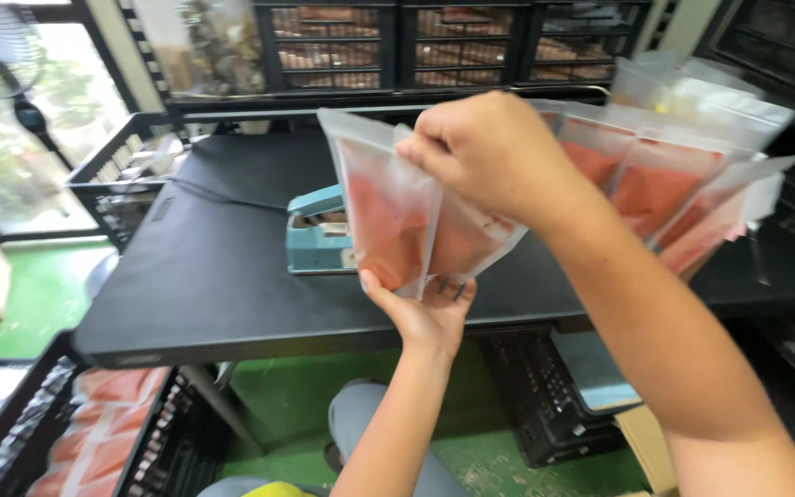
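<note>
Black table (213, 276), both hands (494, 152) gripping red-powder pouches (388, 221), teal sealer (316, 235) behind

Two clear pouches (416, 230) of red powder sat mid-frame; more pouches (674, 175) fanned right; others lay in crate (94, 433).

Two clear pouches (416, 230) filled with orange-red powder are held upright and overlapping above the black bench (213, 276), gripped at their tops and supported from beneath.
</note>
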